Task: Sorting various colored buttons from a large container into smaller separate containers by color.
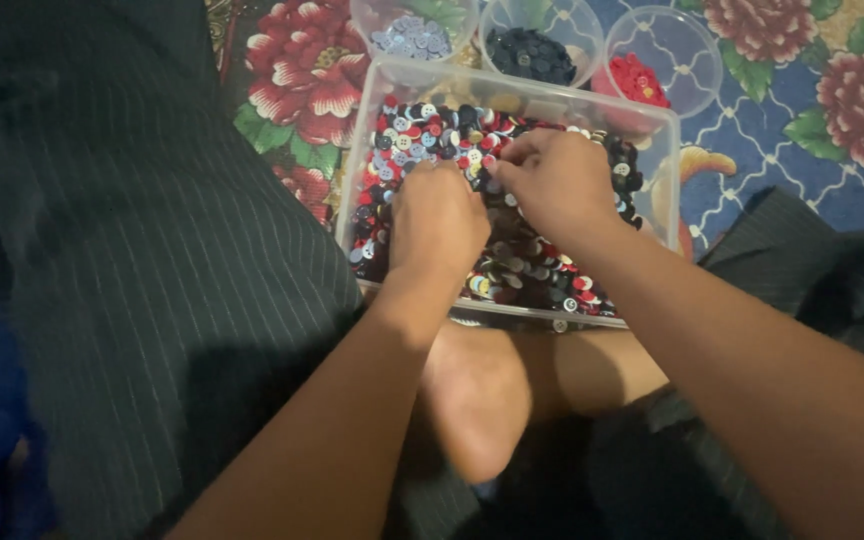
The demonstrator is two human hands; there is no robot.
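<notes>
While both hands dig into the clear bin [389, 75] of mixed buttons [422, 130], the left hand [439, 215] lies palm-down with fingers curled into the pile, and the right hand [555, 180] sits just beside it, fingertips pinched together on the buttons between the two. Three round tubs lie beyond the fingertips: the pale-button tub [367, 15] straight ahead of the left hand, the dark-button tub [592, 30] and red-button tub [697, 60] nearer the right.
</notes>
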